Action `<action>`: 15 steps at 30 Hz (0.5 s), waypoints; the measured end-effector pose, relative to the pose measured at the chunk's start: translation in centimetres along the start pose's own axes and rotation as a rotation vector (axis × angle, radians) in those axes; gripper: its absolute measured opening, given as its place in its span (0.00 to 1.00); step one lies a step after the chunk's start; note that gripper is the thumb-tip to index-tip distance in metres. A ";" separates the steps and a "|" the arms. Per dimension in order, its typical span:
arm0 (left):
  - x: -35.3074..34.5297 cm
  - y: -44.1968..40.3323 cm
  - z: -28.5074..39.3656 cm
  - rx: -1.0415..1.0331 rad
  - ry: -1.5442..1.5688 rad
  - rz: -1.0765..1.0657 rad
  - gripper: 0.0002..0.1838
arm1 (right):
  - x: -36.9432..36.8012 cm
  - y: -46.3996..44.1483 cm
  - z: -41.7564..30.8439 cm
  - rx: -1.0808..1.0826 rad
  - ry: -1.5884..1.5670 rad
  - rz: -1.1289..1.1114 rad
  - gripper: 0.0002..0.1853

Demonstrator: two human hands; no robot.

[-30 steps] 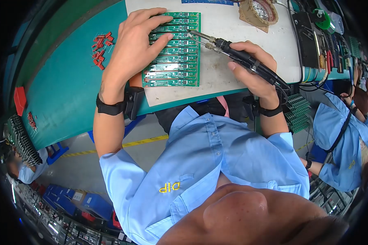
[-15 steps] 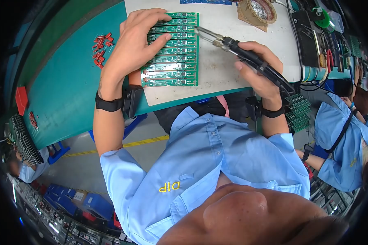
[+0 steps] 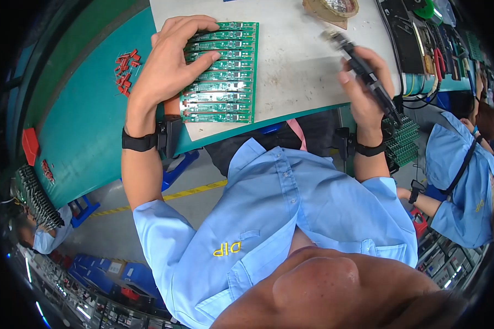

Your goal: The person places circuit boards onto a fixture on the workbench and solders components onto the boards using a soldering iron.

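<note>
My left hand (image 3: 167, 68) lies spread over the left side of a panel of green circuit boards (image 3: 241, 97), its fingertips near the top edge and its thumb across the strips. The panel rests flat on a white sheet. In my right hand (image 3: 365, 85) is a black tweezer-style soldering iron (image 3: 368, 79), gripped with the thumb and fingers around its handle. The iron's tip end is blurred by motion and points up and left, away from the panel. Just beyond it stands a round container of shiny metal scraps (image 3: 340, 6), partly cut off by the frame.
Red components (image 3: 125, 71) with wire leads lie loose on the green mat (image 3: 88, 104) at left. A red block (image 3: 29, 146) stands farther left. Pliers and other hand tools (image 3: 438, 61) lie at right, with cables beside them. More boards (image 3: 402, 145) are stacked below. A co-worker (image 3: 461, 186) sits at right.
My right hand has swung the soldering iron from the panel's right edge away to the right, towards the container. The left hand stays on the panel. The whole view has shifted slightly.
</note>
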State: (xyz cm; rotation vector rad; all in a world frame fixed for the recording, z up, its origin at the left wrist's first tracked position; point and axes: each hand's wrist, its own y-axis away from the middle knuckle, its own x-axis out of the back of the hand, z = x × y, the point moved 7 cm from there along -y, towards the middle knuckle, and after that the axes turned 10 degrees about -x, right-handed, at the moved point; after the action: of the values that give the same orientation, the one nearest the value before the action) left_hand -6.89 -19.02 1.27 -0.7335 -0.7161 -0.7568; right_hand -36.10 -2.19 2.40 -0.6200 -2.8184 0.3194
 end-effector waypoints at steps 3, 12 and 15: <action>0.0 -0.2 0.7 -0.026 -0.002 -0.021 0.23 | -3.4 1.1 -2.0 -0.084 0.111 -0.315 0.26; -0.1 0.0 0.9 0.009 -0.038 -0.049 0.23 | -5.7 0.6 -0.3 -0.127 0.113 -0.414 0.23; -0.1 -0.1 1.0 0.016 -0.050 -0.070 0.23 | -5.9 0.5 -0.4 -0.103 0.137 -0.408 0.23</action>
State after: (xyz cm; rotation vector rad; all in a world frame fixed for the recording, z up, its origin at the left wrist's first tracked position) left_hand -7.30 -18.25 1.71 -0.7173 -0.7956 -0.7980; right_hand -30.63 -4.26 1.57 -0.0704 -2.7526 0.0527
